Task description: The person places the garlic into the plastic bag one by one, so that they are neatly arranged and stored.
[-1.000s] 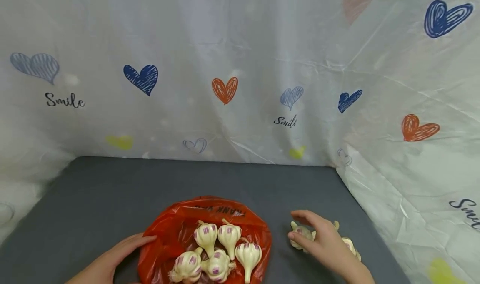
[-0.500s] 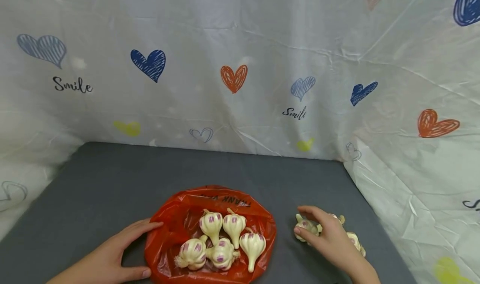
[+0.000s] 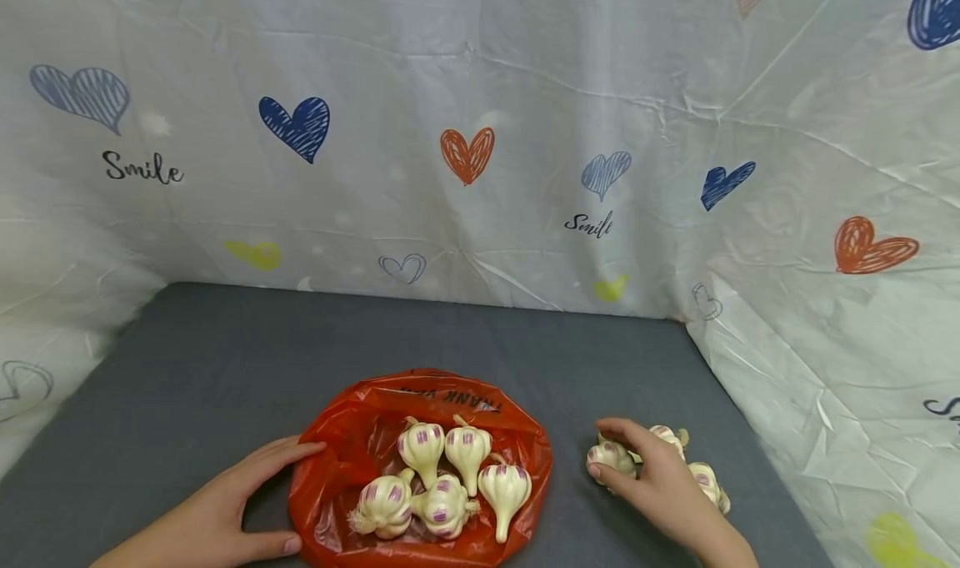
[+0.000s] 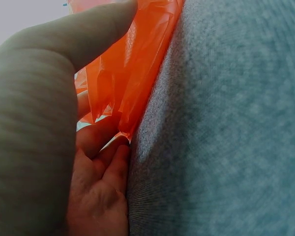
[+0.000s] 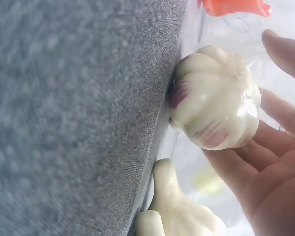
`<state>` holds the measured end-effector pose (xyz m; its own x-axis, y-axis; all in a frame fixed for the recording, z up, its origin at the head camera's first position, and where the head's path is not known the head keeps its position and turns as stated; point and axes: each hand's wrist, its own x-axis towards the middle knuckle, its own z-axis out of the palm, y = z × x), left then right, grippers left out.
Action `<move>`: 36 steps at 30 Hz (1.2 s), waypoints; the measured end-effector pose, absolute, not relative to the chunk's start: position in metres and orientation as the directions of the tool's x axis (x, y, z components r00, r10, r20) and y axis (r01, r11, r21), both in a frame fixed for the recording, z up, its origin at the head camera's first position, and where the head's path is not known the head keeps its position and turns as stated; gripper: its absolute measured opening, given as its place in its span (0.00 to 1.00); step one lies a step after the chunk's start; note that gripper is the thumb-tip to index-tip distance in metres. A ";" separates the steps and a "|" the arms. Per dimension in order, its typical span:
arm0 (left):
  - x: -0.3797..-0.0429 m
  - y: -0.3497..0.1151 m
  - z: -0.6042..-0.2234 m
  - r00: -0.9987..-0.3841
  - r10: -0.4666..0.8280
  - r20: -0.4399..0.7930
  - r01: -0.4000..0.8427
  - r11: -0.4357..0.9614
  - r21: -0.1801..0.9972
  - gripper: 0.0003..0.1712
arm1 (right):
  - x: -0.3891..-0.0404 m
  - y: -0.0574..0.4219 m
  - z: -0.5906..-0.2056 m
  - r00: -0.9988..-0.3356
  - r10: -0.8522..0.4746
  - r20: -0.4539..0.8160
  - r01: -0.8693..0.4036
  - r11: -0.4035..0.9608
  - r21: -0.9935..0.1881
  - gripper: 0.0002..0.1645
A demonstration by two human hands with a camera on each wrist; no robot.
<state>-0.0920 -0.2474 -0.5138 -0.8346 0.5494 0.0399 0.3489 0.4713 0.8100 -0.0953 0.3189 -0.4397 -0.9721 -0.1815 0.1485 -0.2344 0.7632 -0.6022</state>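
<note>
An open red plastic bag (image 3: pixel 345 434) printed "THANK YOU" holds several garlic bulbs (image 3: pixel 443 508), whitish with purple streaks. My left hand (image 3: pixel 225 501) rests against the bag's left side, index finger and thumb spread wide along it. In the left wrist view, the thumb and other fingers touch the thin red plastic (image 4: pixel 123 64). To the right of the bag, my right hand (image 3: pixel 660 480) reaches round a loose garlic bulb (image 3: pixel 611 458). In the right wrist view, fingers lie behind that bulb (image 5: pixel 214 98) while the thumb stands apart from it.
Beyond the right hand lie two more garlic bulbs, one farther back (image 3: pixel 670 439) and one nearer (image 3: pixel 708 486). The dark grey tabletop (image 3: pixel 337 326) ends at a pale curtain (image 3: pixel 375 176) printed with hearts, at the back and both sides.
The head view shifted, then steadied. By the right hand, the loose bulb has turned, its stem no longer pointing up and left. The left hand stays at the bag.
</note>
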 end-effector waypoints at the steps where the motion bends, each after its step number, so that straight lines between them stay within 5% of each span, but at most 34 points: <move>1: -0.092 -0.247 -0.514 -0.836 0.547 0.042 0.352 0.476 0.806 0.48 | -0.095 0.319 -0.440 -0.972 -0.185 0.147 -0.236 0.763 -0.602 0.31; 36: -0.089 -0.246 -0.511 -0.856 0.514 0.050 0.369 0.542 0.755 0.48 | -0.090 0.327 -0.456 -0.924 -0.258 0.282 -0.371 0.777 -0.508 0.29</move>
<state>-0.0889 -0.2460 -0.5110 -0.8562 0.5143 0.0496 0.3693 0.5420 0.7549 -0.0901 0.3267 -0.4561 -0.9243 -0.2575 0.2817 -0.3714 0.7772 -0.5080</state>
